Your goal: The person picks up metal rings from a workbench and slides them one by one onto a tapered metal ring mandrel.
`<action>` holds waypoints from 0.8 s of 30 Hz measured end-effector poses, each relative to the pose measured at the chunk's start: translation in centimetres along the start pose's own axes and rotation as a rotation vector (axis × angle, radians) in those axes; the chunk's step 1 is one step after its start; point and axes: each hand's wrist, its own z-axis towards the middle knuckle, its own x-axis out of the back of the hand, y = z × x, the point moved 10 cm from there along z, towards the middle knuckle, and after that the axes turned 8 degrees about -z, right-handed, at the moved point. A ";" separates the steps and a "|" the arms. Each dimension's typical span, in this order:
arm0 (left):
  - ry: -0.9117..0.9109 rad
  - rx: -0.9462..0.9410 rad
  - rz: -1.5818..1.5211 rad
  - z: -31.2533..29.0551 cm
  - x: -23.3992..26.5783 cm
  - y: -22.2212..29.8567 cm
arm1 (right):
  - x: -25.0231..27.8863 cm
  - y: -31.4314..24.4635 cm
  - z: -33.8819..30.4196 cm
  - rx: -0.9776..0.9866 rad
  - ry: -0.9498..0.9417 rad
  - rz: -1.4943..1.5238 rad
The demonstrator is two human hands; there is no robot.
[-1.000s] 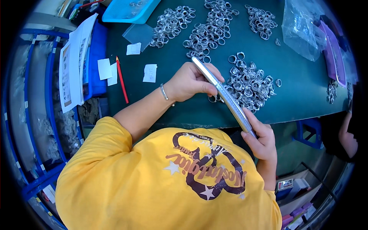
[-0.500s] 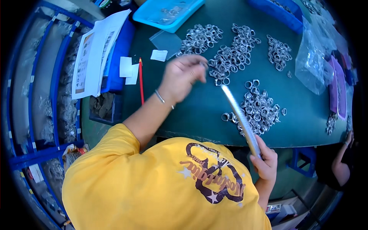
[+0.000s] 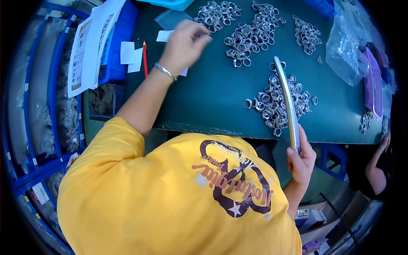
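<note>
My right hand (image 3: 302, 158) grips the thick end of a ring mandrel (image 3: 287, 94), a long tapered silver rod with marks along it. The rod points away from me and passes over a loose pile of silver rings (image 3: 272, 106). Out to the left, my left hand (image 3: 185, 46) has its thumb and fingers pinched together above the table. Whatever sits in that pinch is too small and blurred to make out. Just beyond this hand lies a heap of rings (image 3: 219, 15), and a larger heap of rings (image 3: 250, 40) spreads to its right.
On the green table (image 3: 204, 97) lie paper slips (image 3: 135, 60), a red pen (image 3: 145, 59) and a clear bag (image 3: 172, 19). A blue bin (image 3: 121, 55) with papers stands left. Rightward are another ring heap (image 3: 307, 35), plastic bags (image 3: 346, 51), a purple tray (image 3: 373, 87) and a person's arm (image 3: 378, 170).
My left hand has drawn back leftward from the ring heaps toward the paper slips, still pinched. The mandrel has swung more upright in my right hand. The whole view has shifted slightly.
</note>
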 end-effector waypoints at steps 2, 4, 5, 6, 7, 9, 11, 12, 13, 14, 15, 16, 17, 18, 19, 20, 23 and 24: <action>-0.272 -0.168 -0.202 -2.2 -4.9 5.2 | -0.4 -0.1 0.1 0.018 -0.013 -0.005; -0.490 -0.302 -0.334 -5.2 -8.9 9.0 | -0.8 -0.7 0.2 0.029 -0.008 -0.006; -0.541 -0.253 -0.329 -6.5 -10.2 9.1 | -1.0 -0.7 0.3 0.014 -0.015 -0.018; -0.599 -0.208 -0.332 -7.3 -11.4 8.9 | -1.0 -0.6 0.3 0.014 -0.015 -0.019; -0.576 -0.201 -0.336 -7.2 -11.4 8.7 | -1.0 -0.6 0.4 0.043 -0.019 -0.054; -0.561 0.057 -0.452 -6.5 -11.0 6.8 | -0.8 -0.6 0.4 0.072 -0.024 -0.088; -0.527 0.563 -0.821 -7.1 -11.1 3.4 | -1.0 0.0 0.4 0.032 -0.071 -0.118; -0.471 0.624 -0.992 -6.9 -10.4 3.1 | -1.0 0.0 0.6 0.041 -0.077 -0.114; -0.424 0.715 -1.203 -7.3 -10.3 2.3 | -1.3 -0.3 0.7 0.083 -0.108 -0.141; -0.371 0.801 -1.416 -7.6 -10.4 1.7 | -1.6 -0.6 0.8 0.126 -0.139 -0.168; -0.359 0.795 -1.404 -7.6 -9.9 1.5 | -2.0 -0.9 0.9 0.126 -0.164 -0.163; -0.308 0.829 -1.527 -7.7 -9.6 1.5 | -2.2 -1.2 1.0 0.139 -0.173 -0.156; -0.256 0.860 -1.650 -7.7 -9.2 1.5 | -2.7 -1.4 1.1 0.161 -0.208 -0.178; -0.295 0.811 -1.647 -7.8 -9.1 1.5 | -3.1 -1.5 1.2 0.177 -0.240 -0.201; -0.292 0.788 -1.641 -7.8 -8.9 1.4 | -3.5 -1.7 1.3 0.204 -0.275 -0.213; -0.290 0.765 -1.635 -7.8 -8.5 1.5 | -3.8 -1.9 1.7 0.209 -0.280 -0.205; -0.317 0.695 -1.496 -7.8 -8.0 1.8 | -5.2 -3.5 2.1 0.348 -0.328 -0.258; -0.320 0.703 -1.499 -8.0 -8.1 2.2 | -5.5 -3.9 2.5 0.340 -0.328 -0.258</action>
